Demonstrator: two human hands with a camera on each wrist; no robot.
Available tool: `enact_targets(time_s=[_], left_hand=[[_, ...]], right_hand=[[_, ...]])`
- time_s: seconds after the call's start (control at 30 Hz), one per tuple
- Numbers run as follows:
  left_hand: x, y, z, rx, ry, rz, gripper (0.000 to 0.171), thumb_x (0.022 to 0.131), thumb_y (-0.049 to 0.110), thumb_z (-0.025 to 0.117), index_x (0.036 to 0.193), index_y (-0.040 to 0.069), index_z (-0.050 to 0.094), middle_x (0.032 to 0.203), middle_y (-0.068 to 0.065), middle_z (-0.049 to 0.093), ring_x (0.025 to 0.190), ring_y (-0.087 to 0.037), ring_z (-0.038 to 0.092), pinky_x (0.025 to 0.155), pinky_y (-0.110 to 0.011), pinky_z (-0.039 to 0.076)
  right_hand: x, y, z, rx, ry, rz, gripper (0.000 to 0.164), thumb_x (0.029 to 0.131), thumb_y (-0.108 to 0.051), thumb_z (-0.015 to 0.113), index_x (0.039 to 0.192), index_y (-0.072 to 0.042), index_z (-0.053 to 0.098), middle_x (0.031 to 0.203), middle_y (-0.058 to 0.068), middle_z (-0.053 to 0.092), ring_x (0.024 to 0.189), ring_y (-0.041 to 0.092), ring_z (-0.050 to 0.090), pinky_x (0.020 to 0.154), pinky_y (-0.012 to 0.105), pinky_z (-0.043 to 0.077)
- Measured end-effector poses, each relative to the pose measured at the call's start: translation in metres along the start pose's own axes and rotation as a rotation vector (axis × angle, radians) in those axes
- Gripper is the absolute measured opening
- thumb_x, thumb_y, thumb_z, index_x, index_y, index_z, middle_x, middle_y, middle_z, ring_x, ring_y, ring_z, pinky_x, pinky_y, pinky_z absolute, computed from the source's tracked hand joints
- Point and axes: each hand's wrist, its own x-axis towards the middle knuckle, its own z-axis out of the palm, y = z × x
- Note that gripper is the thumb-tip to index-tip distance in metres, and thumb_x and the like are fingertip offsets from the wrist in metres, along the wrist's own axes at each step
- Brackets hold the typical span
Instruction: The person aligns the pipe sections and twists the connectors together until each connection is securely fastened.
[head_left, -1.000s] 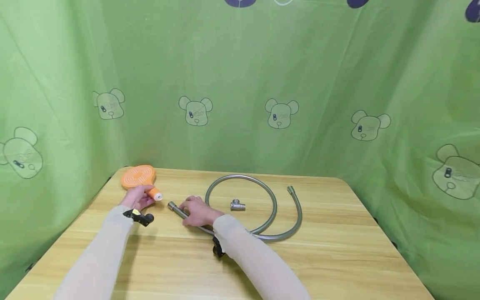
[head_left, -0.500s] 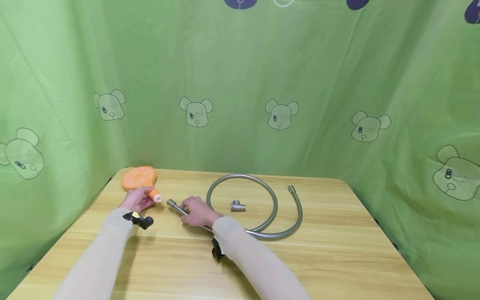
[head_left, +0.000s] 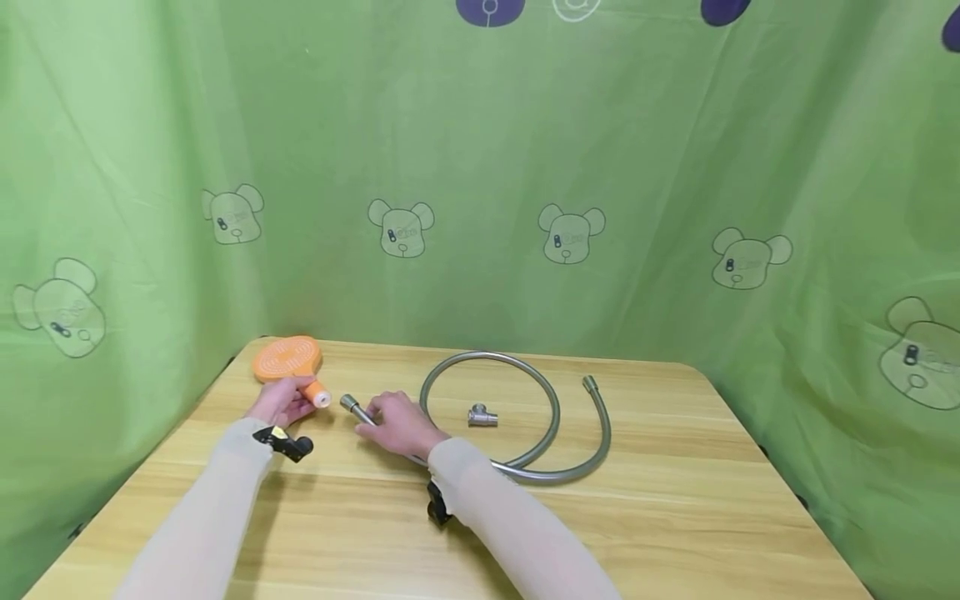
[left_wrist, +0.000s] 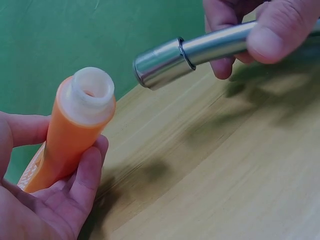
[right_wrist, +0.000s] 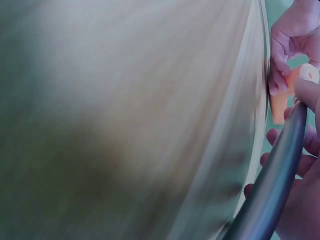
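An orange shower head is gripped at its handle by my left hand, at the left of the table. Its white threaded end points up toward the hose in the left wrist view. My right hand pinches a grey metallic shower hose just behind its end fitting. A small gap separates the fitting from the white thread. Behind my right hand the hose curves in a wide loop, and its other end fitting lies to the right.
A small metal tee valve lies inside the hose loop on the wooden table. Green curtain printed with bear heads surrounds the table at the back and sides.
Everything in the head view has shifted slightly right and down as the camera turned. Both hands keep their holds, and the shower head and hose end stay apart.
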Motion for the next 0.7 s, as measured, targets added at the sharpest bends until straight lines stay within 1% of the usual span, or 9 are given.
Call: enact_targets(time_s=[0.1, 0.2, 0.33, 0.43, 0.53, 0.6, 0.7], left_hand=[[-0.0019, -0.0005, 0.0012, -0.001, -0.004, -0.001, 0.007, 0.103, 0.009, 0.054, 0.104, 0.003, 0.053, 0.076, -0.003, 0.066, 0.07, -0.014, 0.068, 0.074, -0.025, 0.06], [-0.0033, -0.0018, 0.002, -0.008, -0.01, 0.0, 0.007, 0.102, 0.009, 0.054, 0.106, 0.003, 0.053, 0.077, -0.004, 0.066, 0.07, -0.013, 0.068, 0.074, -0.025, 0.06], [-0.0035, -0.0038, 0.003, -0.007, -0.006, 0.01, 0.01, 0.102, 0.01, 0.057, 0.109, 0.003, 0.054, 0.078, -0.004, 0.066, 0.071, -0.014, 0.067, 0.074, -0.026, 0.06], [-0.0039, -0.0056, 0.0032, -0.002, 0.01, 0.021, 0.009, 0.101, 0.01, 0.058, 0.107, 0.003, 0.055, 0.078, -0.003, 0.067, 0.071, -0.014, 0.068, 0.075, -0.026, 0.061], [-0.0058, -0.0071, 0.0031, 0.003, 0.012, 0.033, 0.007, 0.101, 0.01, 0.058, 0.103, 0.004, 0.056, 0.077, -0.003, 0.067, 0.071, -0.014, 0.069, 0.076, -0.027, 0.061], [-0.0078, -0.0076, 0.0038, 0.01, 0.015, 0.043, 0.007, 0.101, 0.009, 0.059, 0.101, 0.003, 0.055, 0.075, -0.003, 0.068, 0.069, -0.013, 0.069, 0.074, -0.027, 0.061], [-0.0104, -0.0071, 0.0053, 0.018, 0.027, 0.063, 0.014, 0.1, 0.008, 0.06, 0.107, 0.0, 0.052, 0.073, -0.003, 0.068, 0.066, -0.013, 0.069, 0.07, -0.026, 0.061]], right_hand=[[0.0012, 0.0006, 0.0011, 0.003, 0.014, 0.014, 0.02, 0.091, -0.044, 0.073, 0.086, -0.025, 0.067, 0.083, -0.009, 0.059, 0.078, 0.01, 0.052, 0.063, 0.024, 0.043], [0.0019, 0.0011, 0.0011, 0.019, 0.025, 0.01, 0.019, 0.091, -0.042, 0.073, 0.083, -0.026, 0.066, 0.082, -0.01, 0.059, 0.08, 0.01, 0.051, 0.065, 0.024, 0.043], [0.0007, 0.0002, -0.0007, 0.101, 0.025, -0.005, 0.017, 0.091, -0.034, 0.073, 0.081, -0.023, 0.065, 0.077, -0.008, 0.06, 0.072, 0.009, 0.051, 0.06, 0.024, 0.043], [-0.0011, -0.0008, -0.0018, 0.157, 0.013, -0.006, 0.015, 0.093, -0.031, 0.072, 0.083, -0.022, 0.065, 0.074, -0.007, 0.06, 0.064, 0.009, 0.05, 0.054, 0.023, 0.043], [-0.002, -0.0008, -0.0015, 0.174, 0.009, 0.003, 0.014, 0.093, -0.032, 0.072, 0.084, -0.022, 0.066, 0.073, -0.008, 0.06, 0.063, 0.007, 0.049, 0.053, 0.023, 0.043], [-0.002, -0.0006, -0.001, 0.18, 0.014, 0.008, 0.014, 0.092, -0.032, 0.072, 0.085, -0.022, 0.066, 0.074, -0.008, 0.06, 0.063, 0.007, 0.05, 0.054, 0.022, 0.043], [-0.0019, -0.0004, -0.0002, 0.186, 0.019, 0.011, 0.013, 0.092, -0.032, 0.073, 0.085, -0.022, 0.067, 0.074, -0.009, 0.06, 0.064, 0.007, 0.05, 0.055, 0.022, 0.043]])
